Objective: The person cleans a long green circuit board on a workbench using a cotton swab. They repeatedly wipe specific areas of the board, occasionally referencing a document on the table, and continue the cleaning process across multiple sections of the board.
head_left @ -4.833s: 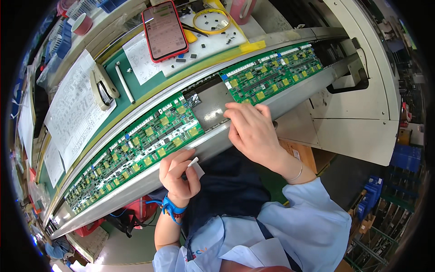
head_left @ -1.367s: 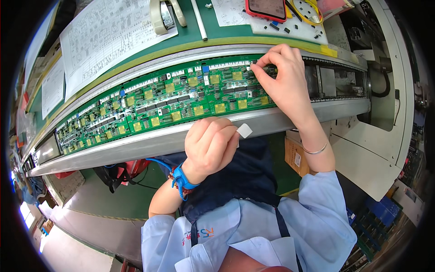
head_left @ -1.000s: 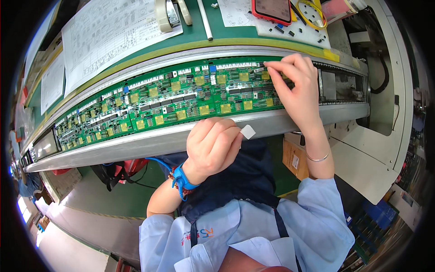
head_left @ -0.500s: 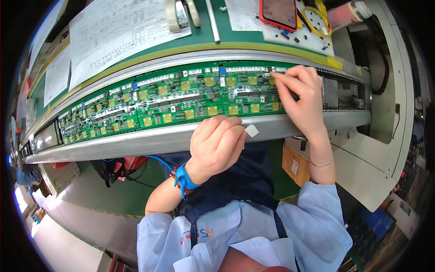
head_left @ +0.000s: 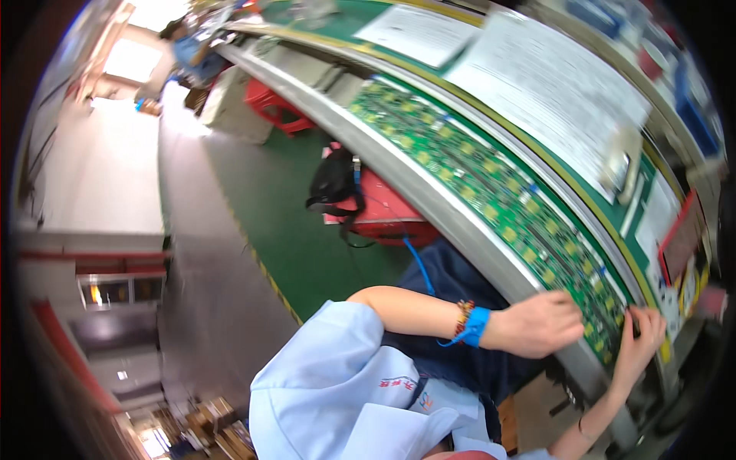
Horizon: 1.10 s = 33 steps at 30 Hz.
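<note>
**Hands meet at the near rail of the board line**

Here, my left hand (head_left: 537, 324), ringed by a blue wrist strap (head_left: 475, 326) and a beaded bracelet, rests loosely curled against the smooth grey metal rail (head_left: 429, 195) of the conveyor; whether it holds anything I cannot tell. My right hand (head_left: 640, 337) presses narrow, bunched fingertips onto the last green circuit board (head_left: 606, 326), studded with yellow squares, at the row's right end. White printed sheets (head_left: 552, 84) lie along the far edge.

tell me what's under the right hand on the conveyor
The right hand rests its fingertips on the near end of the row of green circuit boards, which lie on the metal conveyor rail. Whatever part sits directly beneath the fingers is covered and blurred.
</note>
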### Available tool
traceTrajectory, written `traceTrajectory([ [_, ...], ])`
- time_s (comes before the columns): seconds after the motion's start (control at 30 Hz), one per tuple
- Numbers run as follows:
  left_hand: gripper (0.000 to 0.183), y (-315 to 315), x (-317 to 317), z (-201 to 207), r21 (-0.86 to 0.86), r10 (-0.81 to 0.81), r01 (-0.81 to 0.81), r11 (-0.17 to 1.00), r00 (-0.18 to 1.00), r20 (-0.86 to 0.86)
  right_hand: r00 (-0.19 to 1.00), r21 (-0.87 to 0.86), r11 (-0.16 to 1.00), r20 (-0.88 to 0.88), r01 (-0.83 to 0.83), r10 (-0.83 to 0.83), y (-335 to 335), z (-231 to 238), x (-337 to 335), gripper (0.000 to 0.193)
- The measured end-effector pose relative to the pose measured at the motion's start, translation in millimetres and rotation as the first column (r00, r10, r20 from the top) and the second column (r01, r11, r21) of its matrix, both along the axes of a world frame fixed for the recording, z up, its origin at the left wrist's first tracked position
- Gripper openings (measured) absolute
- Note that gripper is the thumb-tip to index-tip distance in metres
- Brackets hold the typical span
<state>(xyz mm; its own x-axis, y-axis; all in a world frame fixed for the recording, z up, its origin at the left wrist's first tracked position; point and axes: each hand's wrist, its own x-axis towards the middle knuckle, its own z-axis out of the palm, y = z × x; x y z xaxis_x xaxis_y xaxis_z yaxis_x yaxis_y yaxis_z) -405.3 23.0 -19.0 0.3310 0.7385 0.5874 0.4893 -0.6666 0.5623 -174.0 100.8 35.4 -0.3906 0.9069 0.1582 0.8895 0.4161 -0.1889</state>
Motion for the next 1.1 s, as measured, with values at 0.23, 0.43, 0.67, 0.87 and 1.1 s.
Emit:
traceTrajectory([
  [0.23,0.013,-5,9,6,0.018,0.031,-0.032,0.999,0.999,0.031,0.993,-0.062,0.998,-0.115,-0.020,0.012,2,3,1,0.007],
  [0.43,0.014,0,8,11,0.024,0.016,-0.017,1.000,1.000,0.024,0.987,-0.104,0.995,-0.161,-0.011,-0.006,7,2,10,0.009],
  [0.67,0.017,0,3,16,0.008,-0.019,0.018,1.000,1.000,0.025,0.977,-0.152,0.988,-0.214,-0.037,0.004,10,6,13,0.011],
  [0.87,0.020,-4,2,16,-0.016,-0.027,0.027,1.000,1.000,-0.003,0.967,-0.167,0.985,-0.255,-0.047,0.003,12,4,15,0.013],
  [1.1,0.021,-7,-1,19,-0.028,-0.053,0.052,0.998,0.998,-0.044,0.959,-0.220,0.971,-0.283,-0.090,0.025,16,12,12,0.014],
])
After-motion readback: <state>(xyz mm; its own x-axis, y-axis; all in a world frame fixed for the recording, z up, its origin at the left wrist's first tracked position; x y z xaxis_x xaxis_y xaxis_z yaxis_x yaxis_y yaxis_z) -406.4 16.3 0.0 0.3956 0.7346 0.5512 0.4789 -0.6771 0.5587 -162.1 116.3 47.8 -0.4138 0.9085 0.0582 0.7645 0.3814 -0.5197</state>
